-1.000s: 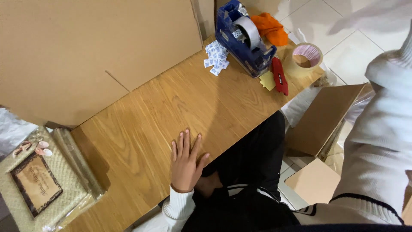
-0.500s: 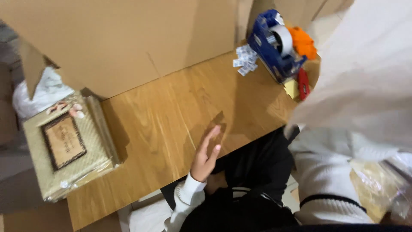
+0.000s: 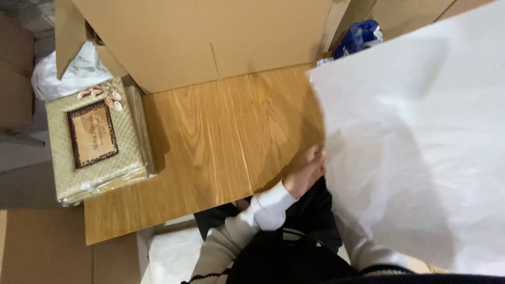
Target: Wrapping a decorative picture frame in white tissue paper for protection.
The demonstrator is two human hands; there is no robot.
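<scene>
A large white sheet of paper (image 3: 415,152) fills the right half of the view and hangs over the table's right side. My left hand (image 3: 306,169) is at the sheet's left edge near the table's front edge, fingers curled on it. My right hand is hidden behind the sheet. A woven straw-coloured album (image 3: 94,139) wrapped in clear film, with a brown label and shell trim, lies at the table's left end.
The wooden table (image 3: 221,137) runs across the middle. A big open cardboard box (image 3: 210,37) stands along its far edge. A blue tape dispenser (image 3: 357,37) peeks out behind the sheet. White plastic wrap (image 3: 73,71) lies behind the album.
The white sheet has swung in from the right and now covers that side. My left hand has lifted off the table to the sheet's edge. The view has shifted left.
</scene>
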